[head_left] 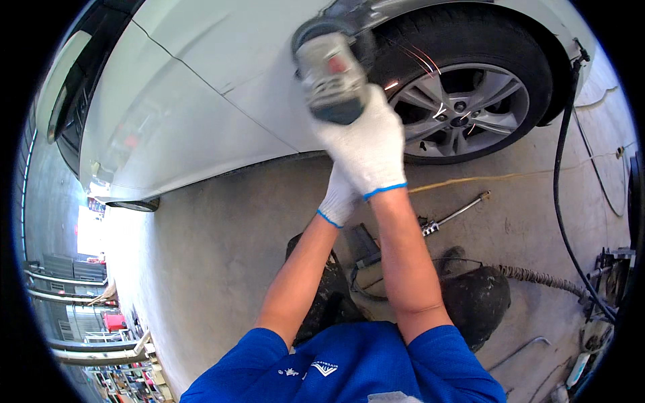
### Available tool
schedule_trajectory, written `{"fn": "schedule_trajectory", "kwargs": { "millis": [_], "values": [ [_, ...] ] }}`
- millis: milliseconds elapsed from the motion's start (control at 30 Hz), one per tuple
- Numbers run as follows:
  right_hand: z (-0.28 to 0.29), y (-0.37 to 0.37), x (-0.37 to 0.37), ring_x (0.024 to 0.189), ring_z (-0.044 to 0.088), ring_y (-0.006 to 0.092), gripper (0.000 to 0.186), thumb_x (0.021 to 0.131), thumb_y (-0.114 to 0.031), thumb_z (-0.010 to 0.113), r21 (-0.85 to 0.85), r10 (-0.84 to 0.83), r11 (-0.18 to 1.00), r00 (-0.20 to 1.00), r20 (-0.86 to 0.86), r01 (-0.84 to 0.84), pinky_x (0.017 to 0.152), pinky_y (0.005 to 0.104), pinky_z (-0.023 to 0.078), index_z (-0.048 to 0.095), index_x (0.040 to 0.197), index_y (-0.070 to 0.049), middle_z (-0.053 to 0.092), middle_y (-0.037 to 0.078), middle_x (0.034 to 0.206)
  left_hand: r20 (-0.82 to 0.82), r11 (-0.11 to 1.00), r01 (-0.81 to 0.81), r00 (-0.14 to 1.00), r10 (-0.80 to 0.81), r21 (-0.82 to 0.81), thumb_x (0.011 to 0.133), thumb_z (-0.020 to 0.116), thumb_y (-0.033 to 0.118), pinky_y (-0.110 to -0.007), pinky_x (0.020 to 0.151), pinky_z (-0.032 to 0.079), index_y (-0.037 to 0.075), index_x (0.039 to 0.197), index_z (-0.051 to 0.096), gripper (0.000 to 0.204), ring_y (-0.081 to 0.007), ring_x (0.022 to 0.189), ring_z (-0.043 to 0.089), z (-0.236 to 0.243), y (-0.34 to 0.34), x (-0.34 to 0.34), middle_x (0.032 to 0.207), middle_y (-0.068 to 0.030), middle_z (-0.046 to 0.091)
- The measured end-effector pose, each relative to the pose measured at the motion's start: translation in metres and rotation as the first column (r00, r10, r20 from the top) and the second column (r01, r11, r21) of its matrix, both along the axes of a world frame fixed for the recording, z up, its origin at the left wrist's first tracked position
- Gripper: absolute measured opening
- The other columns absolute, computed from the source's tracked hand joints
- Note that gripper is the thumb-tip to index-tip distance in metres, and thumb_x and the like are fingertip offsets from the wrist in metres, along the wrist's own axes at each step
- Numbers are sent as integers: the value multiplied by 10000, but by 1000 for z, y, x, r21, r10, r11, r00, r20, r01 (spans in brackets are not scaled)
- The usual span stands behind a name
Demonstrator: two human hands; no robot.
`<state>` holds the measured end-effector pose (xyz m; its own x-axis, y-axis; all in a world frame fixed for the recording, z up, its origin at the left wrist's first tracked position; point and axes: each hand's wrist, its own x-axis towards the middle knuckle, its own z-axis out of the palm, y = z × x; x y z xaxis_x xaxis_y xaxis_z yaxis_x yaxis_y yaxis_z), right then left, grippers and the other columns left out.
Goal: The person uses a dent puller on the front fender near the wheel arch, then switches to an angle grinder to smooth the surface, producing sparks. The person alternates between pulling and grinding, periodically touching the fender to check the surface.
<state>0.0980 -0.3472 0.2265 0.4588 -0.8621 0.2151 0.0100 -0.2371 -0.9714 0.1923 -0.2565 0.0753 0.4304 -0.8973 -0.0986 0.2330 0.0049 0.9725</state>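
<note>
In a white knit glove with a blue cuff, my right hand (369,151) is closed round a grey angle grinder (330,74), blurred by motion. The tool's round head is against the white car's body panel (222,87), at the edge of the wheel arch. Orange sparks fly rightward from there across the tyre (463,40) and the silver alloy wheel (460,111). My left hand (339,198), gloved the same way, is behind and below the right one. Its fingers are hidden, so its grip does not show.
A metal rod-like tool (457,213) lies on the concrete floor below the wheel. A black hose (561,174) hangs at the right, and a yellow cord (470,179) crosses the floor. Cluttered equipment (608,275) stands far right; a red container (114,321) is far left.
</note>
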Motion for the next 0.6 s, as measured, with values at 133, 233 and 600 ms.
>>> {"fn": "schedule_trajectory", "kwargs": {
  "millis": [133, 233, 600],
  "values": [
    [-2, 6, 0, 981, 715, 444, 591, 744, -402, 806, -32, 109, 993, 976, -189, -117, 893, 480, 569, 589, 1115, 3, 725, 267, 1000, -407, 982, -185, 900, 156, -32, 1114, 475, 279, -423, 1152, 432, 86, 1583, 308, 534, -269, 1389, 500, 11, 0, -22, 1542, -101, 474],
    [3, -5, -9, 957, 718, 448, 587, 745, -401, 802, -20, -2, 1000, 1000, -29, 1, 867, 488, 575, 589, 1105, 12, 725, 263, 994, 21, 964, -191, 981, 191, 183, 1112, 479, 281, -422, 1156, 431, 89, 1586, 304, 540, -266, 1391, 497, 56, -18, -42, 1553, -103, 463],
    [26, -1, -8, 983, 737, 390, 607, 738, -451, 837, -33, 47, 998, 981, -186, -54, 875, 453, 583, 633, 1076, 10, 745, 240, 994, -435, 965, -246, 862, 261, 92, 1121, 433, 340, -435, 1153, 442, 52, 1573, 335, 545, -274, 1388, 509, 58, -10, -45, 1519, -131, 509]
  ]
}}
